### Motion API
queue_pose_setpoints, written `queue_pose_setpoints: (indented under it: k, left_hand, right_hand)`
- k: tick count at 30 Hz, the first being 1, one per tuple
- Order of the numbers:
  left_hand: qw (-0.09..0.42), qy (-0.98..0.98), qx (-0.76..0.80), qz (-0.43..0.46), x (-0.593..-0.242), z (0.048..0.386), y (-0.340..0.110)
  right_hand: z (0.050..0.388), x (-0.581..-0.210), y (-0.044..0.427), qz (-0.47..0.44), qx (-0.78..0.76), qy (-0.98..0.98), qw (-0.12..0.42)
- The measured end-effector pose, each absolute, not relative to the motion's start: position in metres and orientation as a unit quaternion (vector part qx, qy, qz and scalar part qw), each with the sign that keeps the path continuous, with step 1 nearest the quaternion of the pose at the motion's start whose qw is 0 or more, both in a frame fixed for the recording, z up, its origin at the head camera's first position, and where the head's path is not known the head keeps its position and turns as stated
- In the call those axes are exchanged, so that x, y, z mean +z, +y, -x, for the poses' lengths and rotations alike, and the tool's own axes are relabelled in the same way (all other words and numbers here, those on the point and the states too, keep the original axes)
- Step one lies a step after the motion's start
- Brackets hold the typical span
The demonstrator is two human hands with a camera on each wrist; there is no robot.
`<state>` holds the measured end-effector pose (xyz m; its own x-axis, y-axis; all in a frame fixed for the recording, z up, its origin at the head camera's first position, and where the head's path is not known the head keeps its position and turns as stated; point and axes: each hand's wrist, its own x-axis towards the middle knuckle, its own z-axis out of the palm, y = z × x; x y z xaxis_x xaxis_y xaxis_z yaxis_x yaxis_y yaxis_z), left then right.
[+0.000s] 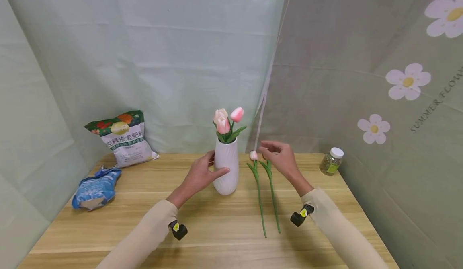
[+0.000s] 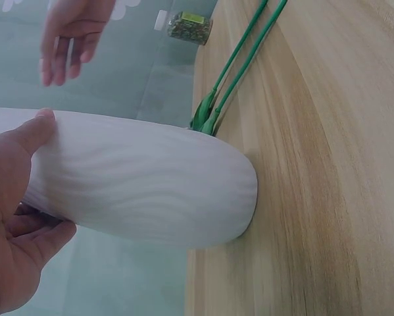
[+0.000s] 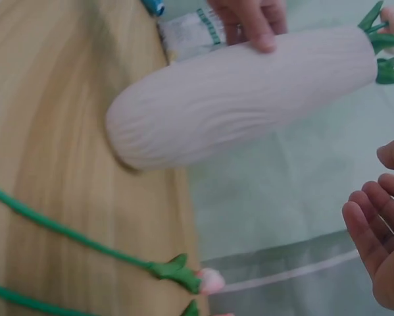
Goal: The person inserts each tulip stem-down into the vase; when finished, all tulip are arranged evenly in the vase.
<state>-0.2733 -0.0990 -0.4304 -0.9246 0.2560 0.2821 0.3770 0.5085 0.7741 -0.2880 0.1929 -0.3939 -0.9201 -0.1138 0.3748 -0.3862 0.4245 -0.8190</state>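
Note:
A white ribbed vase point(image 1: 226, 166) stands upright on the table with several pink-and-white tulips point(image 1: 223, 125) in its mouth. My left hand point(image 1: 198, 175) holds the vase from the left, thumb across its front and fingers behind, as the left wrist view also shows. My right hand point(image 1: 283, 158) hovers empty to the right of the vase, its fingers loosely bent in the right wrist view. Below it, two more tulips lie side by side on the table: one tulip point(image 1: 258, 180) nearer the vase, the other tulip point(image 1: 272, 192) with its bloom mostly hidden by the right hand.
At the back left a printed fertilizer bag point(image 1: 126, 140) leans near the curtain, with a crumpled blue bag point(image 1: 97, 188) in front of it. A white-lidded jar point(image 1: 331, 161) stands at the table's right edge. Fabric curtains point(image 1: 173, 60) surround the wooden table point(image 1: 217, 237).

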Motion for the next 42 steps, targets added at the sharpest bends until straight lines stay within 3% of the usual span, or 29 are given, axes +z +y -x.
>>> queue_pose_setpoints:
  k: [10, 42]
  left_hand:
    - [0.072, -0.869, -0.454, 0.183, -0.431, 0.275, -0.099]
    - [0.061, -0.869, -0.458, 0.179, -0.428, 0.271, -0.100]
  right_hand:
    - [0.284, -0.432, 0.207, -0.103, 0.511, -0.839, 0.153]
    - [0.270, -0.520, 0.236, 0.002, 0.437, -0.894, 0.100]
